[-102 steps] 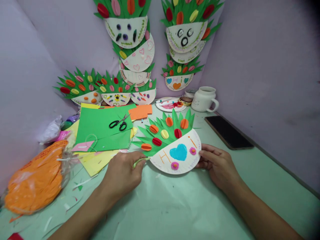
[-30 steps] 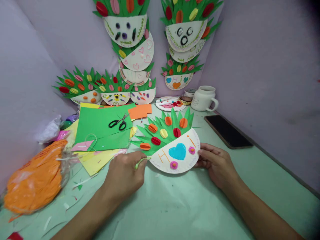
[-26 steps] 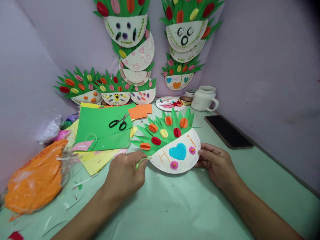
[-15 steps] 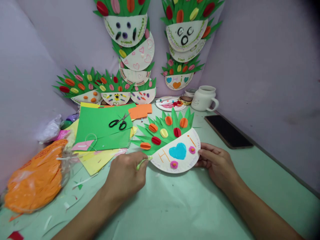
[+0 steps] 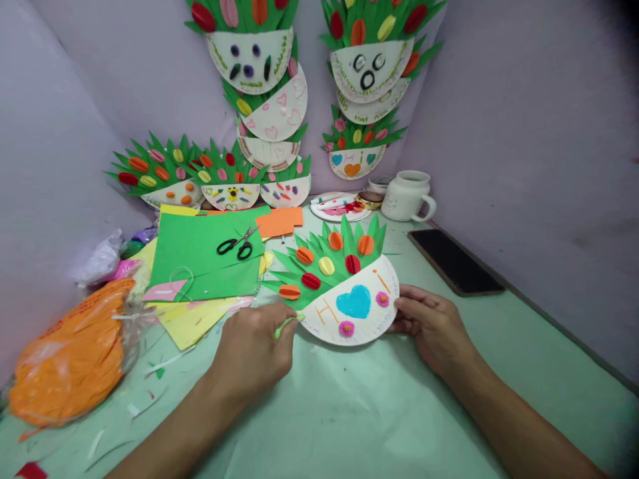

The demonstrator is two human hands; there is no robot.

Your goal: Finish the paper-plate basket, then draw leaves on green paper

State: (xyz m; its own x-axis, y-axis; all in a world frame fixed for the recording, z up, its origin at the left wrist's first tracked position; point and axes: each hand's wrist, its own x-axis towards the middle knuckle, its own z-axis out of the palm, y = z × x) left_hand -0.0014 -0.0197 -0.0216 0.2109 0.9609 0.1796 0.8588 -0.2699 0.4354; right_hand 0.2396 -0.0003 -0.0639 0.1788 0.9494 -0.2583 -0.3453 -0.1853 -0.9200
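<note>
A half-round white paper plate (image 5: 319,326) lies tilted in front of me, with green paper leaves (image 5: 344,247) and red, orange and yellow paper flowers along its straight edge. On its face are orange letters, a blue heart (image 5: 353,302) and two pink flowers (image 5: 346,328). At the plate's left corner my left hand (image 5: 254,339) is closed in a pinch on a thin light-green strand (image 5: 285,325), whose tip touches the rim. My right hand (image 5: 433,326) grips the right rim, thumb in front and fingers partly hidden behind.
Black-handled scissors (image 5: 236,245) rest on green paper (image 5: 200,233) at the left. An orange clay bag (image 5: 70,352) lies nearer. A phone (image 5: 455,263) and a white mug (image 5: 407,195) stand to the right. Similar plate crafts (image 5: 249,63) line the back wall.
Both hands keep nearly the same hold. The green strand's tip lies very slightly further in over the plate's left corner.
</note>
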